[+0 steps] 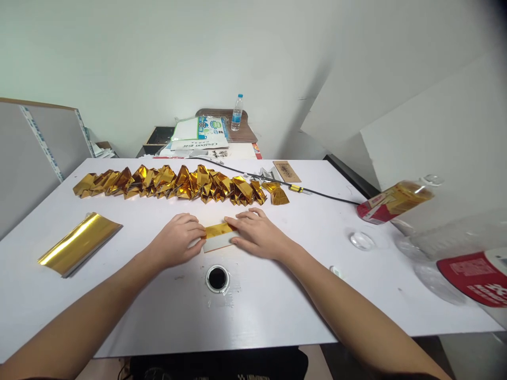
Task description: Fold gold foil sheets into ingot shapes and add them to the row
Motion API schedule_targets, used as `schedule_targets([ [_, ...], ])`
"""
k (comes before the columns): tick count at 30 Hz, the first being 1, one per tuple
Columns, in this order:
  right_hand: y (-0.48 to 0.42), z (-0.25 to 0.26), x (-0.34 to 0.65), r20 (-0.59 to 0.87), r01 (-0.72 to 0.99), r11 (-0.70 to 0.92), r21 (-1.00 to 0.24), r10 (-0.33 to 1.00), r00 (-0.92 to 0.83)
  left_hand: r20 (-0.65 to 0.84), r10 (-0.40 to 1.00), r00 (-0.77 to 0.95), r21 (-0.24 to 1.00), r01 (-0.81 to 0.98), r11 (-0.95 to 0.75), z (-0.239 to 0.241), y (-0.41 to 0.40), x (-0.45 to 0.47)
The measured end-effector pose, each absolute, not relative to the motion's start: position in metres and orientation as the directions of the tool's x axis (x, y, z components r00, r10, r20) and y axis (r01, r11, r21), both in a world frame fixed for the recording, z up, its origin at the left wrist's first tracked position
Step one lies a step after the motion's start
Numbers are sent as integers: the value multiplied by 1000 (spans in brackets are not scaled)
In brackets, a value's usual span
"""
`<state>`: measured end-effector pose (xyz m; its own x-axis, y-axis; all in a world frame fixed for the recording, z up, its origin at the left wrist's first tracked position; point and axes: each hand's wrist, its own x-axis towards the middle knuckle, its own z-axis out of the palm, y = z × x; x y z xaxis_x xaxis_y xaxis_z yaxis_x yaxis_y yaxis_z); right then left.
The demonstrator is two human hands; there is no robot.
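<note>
A sheet of gold foil paper (216,230) lies flat on the white table in front of me, partly folded over. Its gold strip is on the far side, and a pale strip shows nearer to me. My left hand (181,238) has its fingers bent together on the left end of the sheet. Over the right end, my right hand (259,233) grips the paper, thumb near the pale edge and fingers along the gold fold. Both hands partly hide the sheet's ends. Behind them stretches a long row of folded gold paper pieces (166,182).
A stack of gold foil sheets (81,244) lies at the left. Near me is a round black-centred hole fitting (217,278). A black cable (317,194) crosses the back. An amber drink bottle (400,200), a clear lid (362,240) and a large red-labelled bottle (471,277) are at the right.
</note>
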<state>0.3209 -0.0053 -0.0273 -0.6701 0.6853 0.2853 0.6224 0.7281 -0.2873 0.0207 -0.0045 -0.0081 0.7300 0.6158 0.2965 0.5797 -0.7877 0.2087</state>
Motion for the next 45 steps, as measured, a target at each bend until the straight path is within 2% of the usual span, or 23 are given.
schedule_targets([
  [6, -7, -36, 316, 243, 613, 731, -301, 680, -692, 232, 561, 795, 222, 518, -826, -12, -14, 28],
  [9, -7, -38, 313, 294, 590, 743, -316, 668, -684, 180, 590, 787, 177, 564, -807, -15, -16, 30],
  [13, -8, -37, 311, 404, 492, 796, -353, 604, -687, 186, 602, 777, 109, 592, -798, -17, -19, 33],
  [15, -9, -37, 309, 429, 445, 815, -370, 575, -696, 209, 598, 774, 128, 585, -801, -18, -19, 34],
  [18, -10, -36, 307, 391, 465, 801, -376, 592, -704, 251, 582, 774, 223, 538, -813, -18, -18, 36],
  [21, -10, -36, 307, 337, 534, 774, -340, 630, -699, 286, 560, 777, 280, 492, -825, -21, -16, 35],
  [25, -9, -37, 307, 354, 565, 774, -287, 633, -688, 311, 566, 764, 254, 507, -824, -24, -14, 34],
  [31, -11, -38, 301, 358, 563, 771, -299, 637, -683, 307, 604, 736, 248, 551, -797, -23, -11, 36],
  [36, -12, -41, 297, 383, 588, 769, -249, 636, -670, 334, 606, 722, 260, 547, -796, -26, -11, 37],
  [45, -10, -41, 294, 453, 587, 796, -149, 582, -675, 378, 573, 727, 169, 554, -815, -31, -9, 47],
])
